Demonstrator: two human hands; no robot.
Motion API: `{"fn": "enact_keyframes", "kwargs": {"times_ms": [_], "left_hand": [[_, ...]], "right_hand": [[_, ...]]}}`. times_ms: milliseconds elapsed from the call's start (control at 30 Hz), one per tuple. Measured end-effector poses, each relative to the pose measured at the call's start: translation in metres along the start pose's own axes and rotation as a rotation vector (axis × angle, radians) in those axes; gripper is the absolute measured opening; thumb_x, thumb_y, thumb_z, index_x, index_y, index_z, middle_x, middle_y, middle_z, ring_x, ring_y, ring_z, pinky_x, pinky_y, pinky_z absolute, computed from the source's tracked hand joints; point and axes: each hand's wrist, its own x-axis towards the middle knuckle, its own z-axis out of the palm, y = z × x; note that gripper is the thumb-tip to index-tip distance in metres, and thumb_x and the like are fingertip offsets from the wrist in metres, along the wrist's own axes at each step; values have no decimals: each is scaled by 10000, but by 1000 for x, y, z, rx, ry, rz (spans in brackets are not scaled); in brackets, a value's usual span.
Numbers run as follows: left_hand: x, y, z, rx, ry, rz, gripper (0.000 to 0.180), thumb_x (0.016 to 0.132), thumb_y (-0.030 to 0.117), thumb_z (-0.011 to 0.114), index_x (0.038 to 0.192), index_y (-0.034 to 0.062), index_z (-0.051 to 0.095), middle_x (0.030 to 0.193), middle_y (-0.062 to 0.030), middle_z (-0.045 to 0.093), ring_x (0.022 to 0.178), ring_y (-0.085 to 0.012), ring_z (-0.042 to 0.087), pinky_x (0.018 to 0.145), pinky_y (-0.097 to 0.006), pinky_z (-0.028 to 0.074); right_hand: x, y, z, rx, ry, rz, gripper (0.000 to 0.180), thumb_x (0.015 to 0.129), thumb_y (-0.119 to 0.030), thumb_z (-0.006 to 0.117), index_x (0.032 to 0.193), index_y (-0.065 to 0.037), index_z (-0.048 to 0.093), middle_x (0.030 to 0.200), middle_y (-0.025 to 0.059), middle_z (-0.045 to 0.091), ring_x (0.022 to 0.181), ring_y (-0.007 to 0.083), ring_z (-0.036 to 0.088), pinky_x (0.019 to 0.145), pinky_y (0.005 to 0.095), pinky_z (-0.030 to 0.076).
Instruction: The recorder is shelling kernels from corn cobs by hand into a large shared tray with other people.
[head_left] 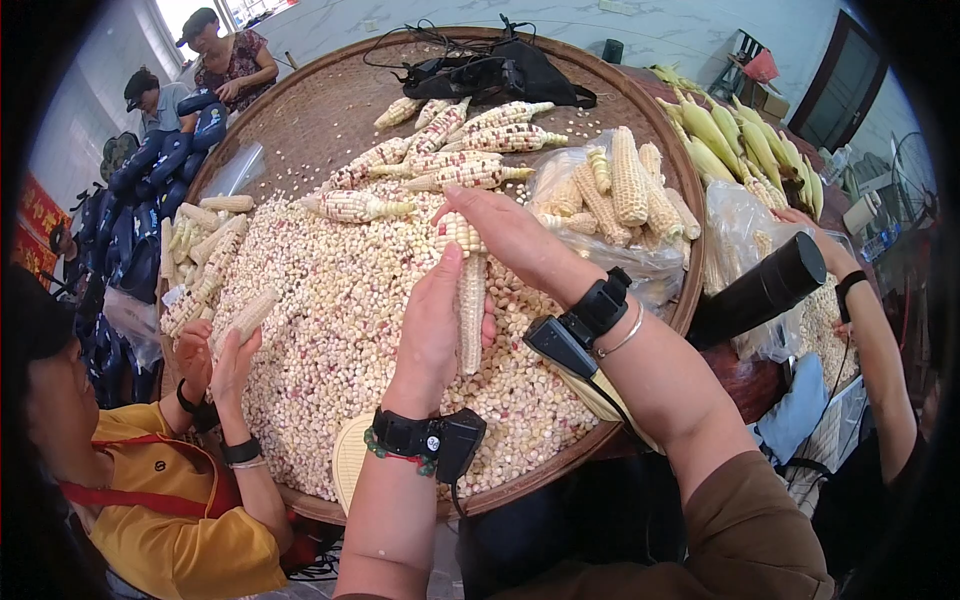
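From my end, the biggest thing before me is the broad, round, brown woven tray (pixel 300 128), its middle covered by a deep heap of loose cream and purple-red maize kernels (pixel 310 340). Above that heap, near the tray's centre, is what I have in hand: a long, tapering maize cob (pixel 471 315), pale and bare along its lower length, with cream and reddish kernels in rows around its top.

My right hand (pixel 515 240) lies over the top, fingers bent across the kernelled end; its thumb is hidden, so I cannot tell whether it pinches or only presses. My left hand (pixel 428 315) is wrapped around the cob from the left, thumb up against the kernelled part and fingertips (pixel 488 322) showing past the far edge, so that grip is closed on it.

I judge the cob light and stiff, dry and rough where bare, so unlikely to slip; a hard bending force might snap its thinner lower end. I would hold it by the bare shaft, just below the kernels, and keep pressure off the tip.

Smallest are the seated kernels (pixel 457 234): hard and smooth, I expect, and poor purchase, since they could break loose under a thumb.
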Motion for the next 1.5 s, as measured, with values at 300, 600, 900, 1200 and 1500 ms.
{"fn": "enact_keyframes", "kwargs": {"times_ms": [300, 600, 900, 1200, 1500], "left_hand": [[1, -2, 0, -48, -15, -7, 469, 995, 459, 385, 1037, 30, 569, 641, -74, 600, 449, -151, 551, 410, -269, 463], [2, -4, -2, -33, 9, -15, 485, 983, 480, 366, 1027, 38, 564, 647, -74, 595, 459, -156, 549, 421, -279, 464], [1, -3, 1, -46, 48, -24, 488, 988, 507, 347, 987, 65, 554, 634, -68, 582, 445, -153, 536, 402, -268, 452], [2, 0, 1, 48, 50, -13, 550, 976, 577, 368, 895, 68, 558, 613, -58, 563, 426, -145, 516, 400, -264, 444], [2, -8, 1, -32, -25, 108, 547, 991, 525, 387, 839, 26, 552, 650, -85, 581, 469, -155, 543, 428, -278, 452]], "right_hand": [[1, 2, 0, 39, -11, -5, 472, 1028, -388, 402, 1033, 15, 647, 1108, 81, 602, 1103, 152, 493, 1018, 295, 345], [4, 8, -2, -2, -45, -30, 426, 1040, -345, 391, 1075, 9, 625, 1104, 70, 605, 1066, 130, 507, 997, 281, 369], [2, 5, 3, 1, -34, -26, 411, 1039, -333, 395, 1086, 14, 611, 1106, 79, 605, 1034, 139, 520, 980, 283, 386], [3, 1, 4, -30, -1, -26, 415, 1021, -360, 423, 1017, -1, 631, 980, 79, 611, 945, 142, 506, 917, 278, 397], [13, 19, 7, -45, 113, -231, 438, 997, -368, 457, 991, 37, 623, 977, 122, 654, 922, 199, 576, 873, 313, 451]]}}
